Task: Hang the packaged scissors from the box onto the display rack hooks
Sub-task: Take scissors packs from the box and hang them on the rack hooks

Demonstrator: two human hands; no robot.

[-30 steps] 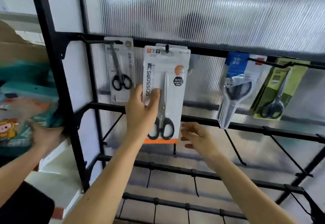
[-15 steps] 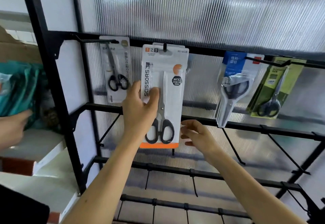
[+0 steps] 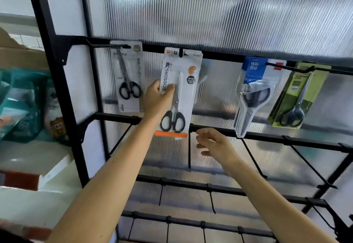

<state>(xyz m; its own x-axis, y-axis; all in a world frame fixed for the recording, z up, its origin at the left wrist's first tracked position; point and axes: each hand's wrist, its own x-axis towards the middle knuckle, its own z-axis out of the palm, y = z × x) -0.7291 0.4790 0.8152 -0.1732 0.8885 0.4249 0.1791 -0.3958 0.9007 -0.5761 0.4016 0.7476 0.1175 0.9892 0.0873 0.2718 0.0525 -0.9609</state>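
left hand [image 3: 159, 101] pinching the white scissors pack [image 3: 179, 94], hole already over the hook [image 3: 181, 52] at 12 o'clock. right hand [image 3: 215, 144] loosely open, empty, at 5 o'clock. best to slide fully back, then release gently.

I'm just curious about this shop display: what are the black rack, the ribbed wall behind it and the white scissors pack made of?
The rack looks like matt black painted metal: thin straight bars and wire hooks. The back panel seems translucent ribbed plastic sheet; light glows through its fine vertical ribs. The scissors pack in the left hand appears to be glossy printed card, possibly with clear plastic over the scissors.
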